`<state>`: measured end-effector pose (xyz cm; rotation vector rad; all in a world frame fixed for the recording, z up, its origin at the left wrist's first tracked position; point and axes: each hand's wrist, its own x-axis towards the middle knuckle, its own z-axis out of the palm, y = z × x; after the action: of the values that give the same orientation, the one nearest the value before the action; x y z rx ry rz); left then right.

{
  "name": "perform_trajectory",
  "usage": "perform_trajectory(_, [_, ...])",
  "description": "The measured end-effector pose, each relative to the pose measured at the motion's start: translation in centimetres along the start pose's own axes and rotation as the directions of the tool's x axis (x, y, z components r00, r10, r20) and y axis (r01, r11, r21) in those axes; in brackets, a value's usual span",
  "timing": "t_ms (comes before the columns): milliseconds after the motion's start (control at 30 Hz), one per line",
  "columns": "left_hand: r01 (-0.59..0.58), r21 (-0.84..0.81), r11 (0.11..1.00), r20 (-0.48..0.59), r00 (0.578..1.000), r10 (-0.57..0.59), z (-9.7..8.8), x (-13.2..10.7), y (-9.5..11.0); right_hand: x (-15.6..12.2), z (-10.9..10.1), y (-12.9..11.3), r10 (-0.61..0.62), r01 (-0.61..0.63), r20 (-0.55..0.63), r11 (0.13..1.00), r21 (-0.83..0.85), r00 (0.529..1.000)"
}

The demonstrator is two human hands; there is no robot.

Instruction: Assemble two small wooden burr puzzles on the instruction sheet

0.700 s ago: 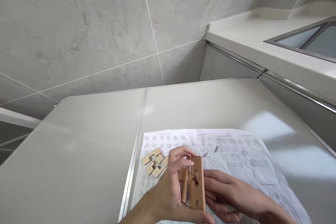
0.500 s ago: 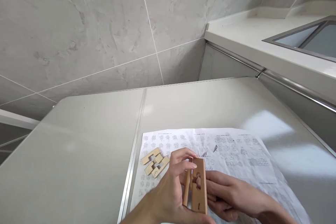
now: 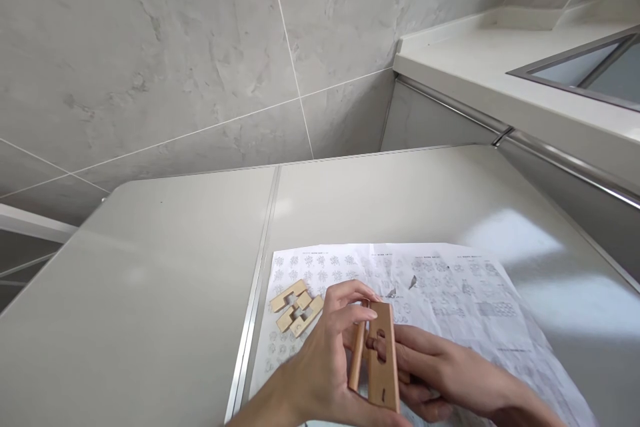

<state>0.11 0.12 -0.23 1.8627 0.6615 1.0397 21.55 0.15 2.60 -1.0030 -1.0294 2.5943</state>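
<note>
Head view — right grip (image 3: 440,365) partly hidden behind wooden block (image 3: 386,379).

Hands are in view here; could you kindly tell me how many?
2: the left hand holds the brown wooden block; the right hand is at its right side.

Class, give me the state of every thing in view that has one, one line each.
Slotted brown wooden block: held, slot visible
Left hand: closed around the block
Right hand: curled beside the block, fingertips partly hidden
Printed paper sheet: spread open, creased
Pale notched wooden pieces: lying on the sheet
</note>
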Motion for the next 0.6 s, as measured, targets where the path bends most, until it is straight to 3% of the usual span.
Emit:
perform_trajectory(233, [0.023, 0.010, 1.000, -0.058, 0.998, -0.023, 0.0, 0.0, 0.2, 0.3, 0.3, 0.2, -0.015, 0.018, -0.033, 0.996, 0.087, 0.999])
perform_trajectory(400, [-0.013, 0.007, 1.000, -0.075, 0.997, 0.013, -0.2, 0.2, 0.2, 0.9, 0.1, 0.9, -0.144, 0.119, 0.100, 0.968, 0.220, 0.985])
perform_trajectory(600, [-0.045, -0.009, 0.999, 0.006, 0.999, 0.045, -0.3, 0.4, -0.1, 0.8, 0.7, 0.8, -0.150, 0.150, -0.053, 0.989, -0.003, 0.987])
